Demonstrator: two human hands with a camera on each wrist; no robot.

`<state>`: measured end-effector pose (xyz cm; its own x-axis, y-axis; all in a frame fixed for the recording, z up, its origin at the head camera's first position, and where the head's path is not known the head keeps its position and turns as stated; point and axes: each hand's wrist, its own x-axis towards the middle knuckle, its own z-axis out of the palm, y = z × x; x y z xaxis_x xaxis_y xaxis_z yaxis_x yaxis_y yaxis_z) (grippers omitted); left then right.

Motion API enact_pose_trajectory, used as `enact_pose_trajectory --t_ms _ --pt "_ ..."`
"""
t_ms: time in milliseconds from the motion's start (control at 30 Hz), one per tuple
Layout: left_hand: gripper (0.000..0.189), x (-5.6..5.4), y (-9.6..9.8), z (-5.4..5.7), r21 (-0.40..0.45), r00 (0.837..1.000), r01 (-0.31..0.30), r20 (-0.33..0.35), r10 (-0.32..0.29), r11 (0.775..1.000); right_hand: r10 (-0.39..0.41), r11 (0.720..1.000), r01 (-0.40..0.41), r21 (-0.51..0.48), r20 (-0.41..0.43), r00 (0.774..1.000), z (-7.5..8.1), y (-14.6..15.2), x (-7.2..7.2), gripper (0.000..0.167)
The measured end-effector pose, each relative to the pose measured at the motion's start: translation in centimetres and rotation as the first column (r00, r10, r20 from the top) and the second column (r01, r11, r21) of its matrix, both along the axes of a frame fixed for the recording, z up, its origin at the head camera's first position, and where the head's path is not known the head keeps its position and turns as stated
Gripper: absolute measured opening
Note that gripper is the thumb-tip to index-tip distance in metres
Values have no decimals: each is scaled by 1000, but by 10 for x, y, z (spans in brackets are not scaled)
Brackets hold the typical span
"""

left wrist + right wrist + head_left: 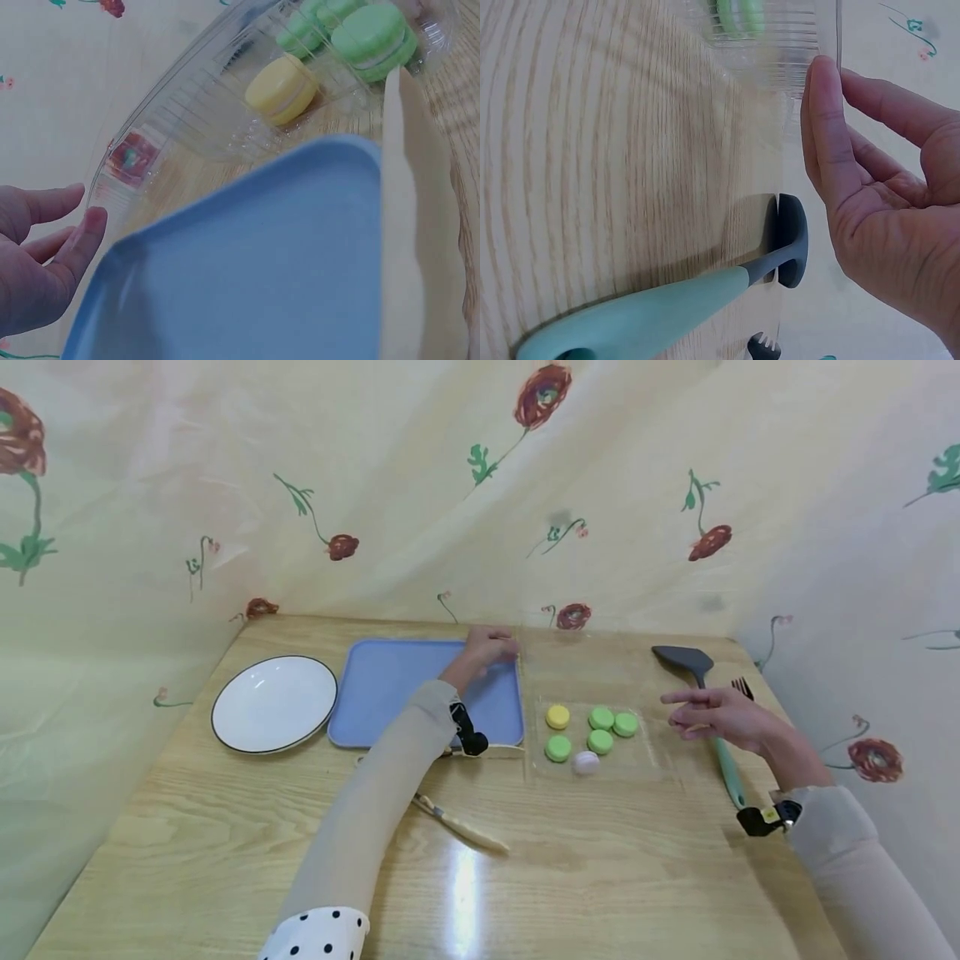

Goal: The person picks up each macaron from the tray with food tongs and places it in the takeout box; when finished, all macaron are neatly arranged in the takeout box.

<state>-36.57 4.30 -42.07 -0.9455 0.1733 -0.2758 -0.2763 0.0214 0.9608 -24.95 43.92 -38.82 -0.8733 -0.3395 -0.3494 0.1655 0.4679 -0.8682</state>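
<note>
A clear plastic box [652, 760] stands in the middle right of the table. In it are several green macarons [558, 748], a yellow macaron [557, 717] and a pale pink one [586, 762]. Its transparent lid [180, 112] is raised, and its outline is faint in the head view. My left hand [487, 650], over the blue tray's far right corner, pinches one edge of the lid between thumb and fingertips. On the other side my right hand [716, 717] pinches the opposite edge, with the fingers nearly straight in the right wrist view [885, 165].
The blue tray [390, 668] lies left of the box, and a white dark-rimmed plate [273, 703] farther left. A spatula [729, 768] with a green handle and a dark fork [742, 687] lie under and beyond my right hand. A pale slender stick [468, 833] lies in front.
</note>
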Motion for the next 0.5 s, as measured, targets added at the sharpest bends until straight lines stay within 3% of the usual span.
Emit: enact_pose_trajectory --t_ms 267,500 --pt "50 6 9 1 -9 999 -20 -51 19 1000 13 1000 -14 -15 -10 1000 -2 1 2 50" --pt "45 6 13 5 34 993 -75 -87 78 997 23 999 -23 -37 -8 1000 -2 0 1 43"
